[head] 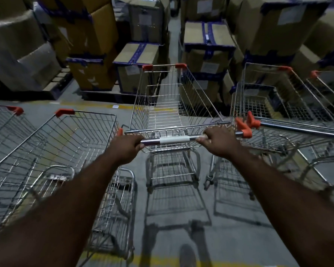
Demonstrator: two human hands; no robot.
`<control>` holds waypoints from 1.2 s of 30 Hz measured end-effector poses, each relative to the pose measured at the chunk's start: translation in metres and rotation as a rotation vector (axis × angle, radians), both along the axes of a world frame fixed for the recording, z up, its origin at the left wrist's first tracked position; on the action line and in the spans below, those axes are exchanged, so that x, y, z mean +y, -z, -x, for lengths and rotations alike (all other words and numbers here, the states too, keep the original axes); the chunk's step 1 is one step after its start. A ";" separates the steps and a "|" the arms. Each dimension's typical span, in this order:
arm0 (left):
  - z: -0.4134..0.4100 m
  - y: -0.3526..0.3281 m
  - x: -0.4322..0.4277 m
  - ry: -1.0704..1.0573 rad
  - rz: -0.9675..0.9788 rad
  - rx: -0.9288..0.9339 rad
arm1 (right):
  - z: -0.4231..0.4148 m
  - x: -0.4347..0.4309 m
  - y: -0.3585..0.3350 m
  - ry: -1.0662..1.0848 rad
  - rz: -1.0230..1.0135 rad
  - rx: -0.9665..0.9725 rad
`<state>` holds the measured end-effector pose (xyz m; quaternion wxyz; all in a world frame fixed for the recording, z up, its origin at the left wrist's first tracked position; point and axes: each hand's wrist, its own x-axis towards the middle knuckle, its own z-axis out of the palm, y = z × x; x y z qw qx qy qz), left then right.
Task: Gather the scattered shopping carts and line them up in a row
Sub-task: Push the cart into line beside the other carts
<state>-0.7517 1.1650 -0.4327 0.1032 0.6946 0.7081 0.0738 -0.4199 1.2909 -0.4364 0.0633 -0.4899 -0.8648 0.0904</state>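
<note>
Underfoot, grey concrete floor (239, 239) fronts stacked cartons (96, 35); both hands (126, 149) clench the cart handle (172, 140)

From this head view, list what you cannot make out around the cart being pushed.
- Front wheels of the middle cart: hidden under its own basket.
- Handle bar ends: covered by the left hand and right hand.
- Far-left cart: cut off by the frame's left edge.
- Right-side carts: cut by the right edge, so their count is unclear.
- Box labels: too dim and blurred to read.
</note>
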 end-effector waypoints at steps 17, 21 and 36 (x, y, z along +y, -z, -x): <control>0.000 -0.015 -0.096 -0.028 0.094 0.113 | -0.067 -0.110 -0.015 0.229 0.014 -0.212; -0.004 -0.016 -0.120 -0.049 0.117 0.093 | -0.070 -0.138 -0.014 0.238 0.041 -0.204; -0.007 0.000 -0.208 -0.051 0.061 0.293 | -0.089 -0.231 -0.018 0.269 0.014 -0.135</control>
